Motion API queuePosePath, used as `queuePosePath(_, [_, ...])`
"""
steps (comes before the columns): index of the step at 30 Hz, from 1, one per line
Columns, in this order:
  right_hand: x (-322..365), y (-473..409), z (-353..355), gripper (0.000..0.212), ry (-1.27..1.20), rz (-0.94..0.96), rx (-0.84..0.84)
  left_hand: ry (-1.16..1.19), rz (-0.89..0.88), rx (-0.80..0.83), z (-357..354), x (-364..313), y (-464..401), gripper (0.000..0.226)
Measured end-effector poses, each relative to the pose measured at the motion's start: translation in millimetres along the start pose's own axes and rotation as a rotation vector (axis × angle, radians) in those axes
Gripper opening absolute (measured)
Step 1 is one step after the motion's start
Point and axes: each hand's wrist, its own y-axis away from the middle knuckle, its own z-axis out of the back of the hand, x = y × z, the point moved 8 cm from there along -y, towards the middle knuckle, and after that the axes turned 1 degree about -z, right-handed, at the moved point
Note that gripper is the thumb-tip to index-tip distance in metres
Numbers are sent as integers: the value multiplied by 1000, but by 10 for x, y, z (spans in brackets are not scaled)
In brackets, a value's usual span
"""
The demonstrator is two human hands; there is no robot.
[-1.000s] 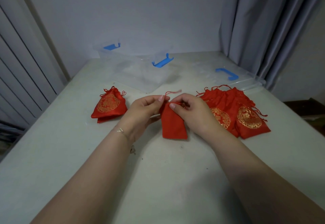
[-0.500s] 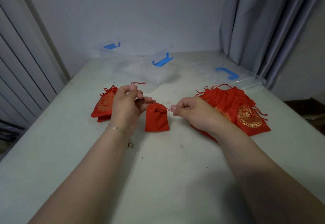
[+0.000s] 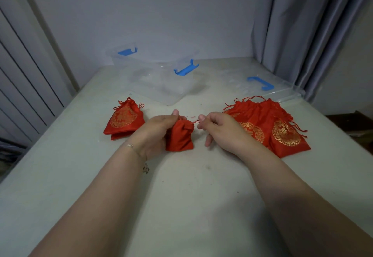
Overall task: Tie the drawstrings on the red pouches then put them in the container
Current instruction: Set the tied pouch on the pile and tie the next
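One plain red fabric pouch [image 3: 179,135] sits mid-table, gripped by the left hand [image 3: 155,133] while the right hand [image 3: 220,129] pinches its drawstring. Tied pouches [image 3: 124,120] wait left; untied ones [image 3: 268,125] right; the clear plastic container [image 3: 161,79] holds none.

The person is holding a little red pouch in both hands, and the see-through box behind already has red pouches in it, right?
Not quite. The head view shows the see-through box with no red pouches in it. The left hand does hold the little red pouch; the right hand pinches its drawstring.
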Motion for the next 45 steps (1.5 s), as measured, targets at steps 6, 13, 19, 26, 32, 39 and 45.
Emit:
queuePosePath(6, [20, 5, -37, 32, -133, -25, 18, -102, -37, 40, 56, -85, 35, 33])
queuePosePath(13, [33, 33, -46, 30, -264, -80, 29, -164, -96, 159, 17, -202, 117, 31])
queuePosePath(19, [23, 51, -46, 33, -302, -101, 12, -240, -345, 9, 17, -371, 136, 16])
queuePosePath(26, [-7, 48, -31, 40, -345, -139, 38, -64, -426, 92, -99, -489, 251, 16])
queuePosePath(32, [132, 91, 1, 42, -663, -110, 177, -295, -246, 58, -76, -363, 198, 7])
queuePosePath(39, [300, 137, -64, 27, -614, 69, 198, -463, -204, 276, -328, -297, 305, 8])
queuePosePath(45, [259, 102, 16, 38, -740, 22, 156, -393, -192, 279, -399, -260, 323, 15])
